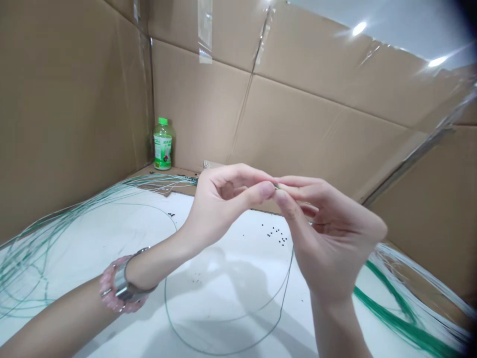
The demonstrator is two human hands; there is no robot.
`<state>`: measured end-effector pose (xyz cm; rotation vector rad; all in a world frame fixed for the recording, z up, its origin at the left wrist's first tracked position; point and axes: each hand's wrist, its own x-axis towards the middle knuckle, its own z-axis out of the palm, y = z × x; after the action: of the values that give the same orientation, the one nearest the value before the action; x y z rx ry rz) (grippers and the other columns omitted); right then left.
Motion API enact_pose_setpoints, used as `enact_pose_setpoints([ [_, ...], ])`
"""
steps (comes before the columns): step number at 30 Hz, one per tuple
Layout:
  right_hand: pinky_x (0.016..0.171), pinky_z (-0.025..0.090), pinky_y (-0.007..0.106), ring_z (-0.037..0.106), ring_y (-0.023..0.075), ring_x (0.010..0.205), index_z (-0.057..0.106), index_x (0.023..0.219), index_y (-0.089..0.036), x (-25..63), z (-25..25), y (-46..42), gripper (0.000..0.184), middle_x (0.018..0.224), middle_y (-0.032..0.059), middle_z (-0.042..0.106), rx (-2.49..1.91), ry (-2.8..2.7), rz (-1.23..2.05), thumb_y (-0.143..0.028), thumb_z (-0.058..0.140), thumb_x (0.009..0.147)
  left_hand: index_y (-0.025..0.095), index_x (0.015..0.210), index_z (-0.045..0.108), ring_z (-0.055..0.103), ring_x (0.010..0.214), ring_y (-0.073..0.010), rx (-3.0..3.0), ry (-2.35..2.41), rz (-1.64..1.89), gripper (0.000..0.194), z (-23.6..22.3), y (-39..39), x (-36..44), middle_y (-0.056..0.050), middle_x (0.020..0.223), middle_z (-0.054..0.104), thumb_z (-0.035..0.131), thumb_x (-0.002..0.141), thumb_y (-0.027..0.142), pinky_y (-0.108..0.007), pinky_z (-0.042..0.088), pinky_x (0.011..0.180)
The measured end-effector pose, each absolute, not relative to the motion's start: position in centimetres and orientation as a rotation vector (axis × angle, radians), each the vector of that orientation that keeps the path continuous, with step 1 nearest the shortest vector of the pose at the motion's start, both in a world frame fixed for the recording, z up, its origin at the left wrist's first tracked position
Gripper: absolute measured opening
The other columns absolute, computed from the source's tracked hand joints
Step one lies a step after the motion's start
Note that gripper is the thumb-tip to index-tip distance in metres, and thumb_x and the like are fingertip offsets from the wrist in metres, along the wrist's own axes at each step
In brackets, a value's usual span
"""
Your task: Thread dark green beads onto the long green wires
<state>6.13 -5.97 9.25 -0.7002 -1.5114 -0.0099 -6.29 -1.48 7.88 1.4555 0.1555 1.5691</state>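
My left hand and my right hand meet fingertip to fingertip above the white tabletop. Both are closed in a pinch, thumbs against index fingers. Between them a short bit of green wire shows; the rest of what they pinch is hidden by the fingers. A long thin green wire hangs below in a wide loop, one side rising toward my right hand and the other passing behind my left wrist. A pink bead bracelet and a metal band circle that wrist.
Small black pieces lie scattered on the tabletop. Green and white wires spread along the left, and a green wire bundle lies at right. A green bottle stands in the back corner. Cardboard walls enclose the table.
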Motion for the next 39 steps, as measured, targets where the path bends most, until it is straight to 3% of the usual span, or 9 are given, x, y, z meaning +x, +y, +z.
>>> enact_pose_setpoints([
  [11, 0.049, 0.049, 0.026, 0.067, 0.0161, 0.075, 0.070, 0.078, -0.023, 6.00, 8.67, -5.59, 0.019, 0.081, -0.0008, 0.071, -0.653, -1.494, 0.037, -0.005, 0.067, 0.075, 0.019, 0.074, 0.071, 0.065, 0.063, -0.0061, 1.472, 0.126, 1.570, 0.005, 8.25, -1.64, -6.35, 0.003, 0.070, 0.070, 0.071, 0.077, 0.015, -0.011, 0.052, 0.056],
  [24, 0.042, 0.040, 0.018, 0.056, 0.0055, 0.055, 0.071, 0.074, -0.024, 6.50, 9.43, -5.81, 0.011, 0.067, -0.0060, 0.069, -0.782, -1.493, 0.122, -0.014, 0.069, 0.078, 0.018, 0.077, 0.070, 0.066, 0.065, -0.0087, 1.757, 0.200, 1.743, 0.008, 8.40, -1.55, -6.74, 0.000, 0.075, 0.072, 0.065, 0.079, 0.011, -0.016, 0.055, 0.059],
  [31, 0.043, 0.046, 0.015, 0.056, 0.0043, 0.051, 0.072, 0.081, -0.024, 6.29, 9.48, -6.04, 0.013, 0.069, -0.0066, 0.070, -0.756, -1.499, 0.112, -0.013, 0.067, 0.079, 0.017, 0.074, 0.068, 0.067, 0.064, -0.0077, 1.663, 0.241, 1.702, 0.009, 8.40, -1.67, -6.75, 0.002, 0.070, 0.071, 0.064, 0.079, 0.011, -0.013, 0.056, 0.058],
  [39, 0.045, 0.049, 0.022, 0.063, 0.0107, 0.062, 0.072, 0.081, -0.024, 6.20, 9.28, -5.97, 0.016, 0.074, -0.0031, 0.071, -0.731, -1.462, -0.022, -0.009, 0.069, 0.076, 0.017, 0.072, 0.070, 0.065, 0.057, -0.0070, 1.654, 0.263, 1.697, 0.006, 8.61, -1.58, -6.73, 0.002, 0.067, 0.070, 0.068, 0.078, 0.015, -0.013, 0.055, 0.053],
])
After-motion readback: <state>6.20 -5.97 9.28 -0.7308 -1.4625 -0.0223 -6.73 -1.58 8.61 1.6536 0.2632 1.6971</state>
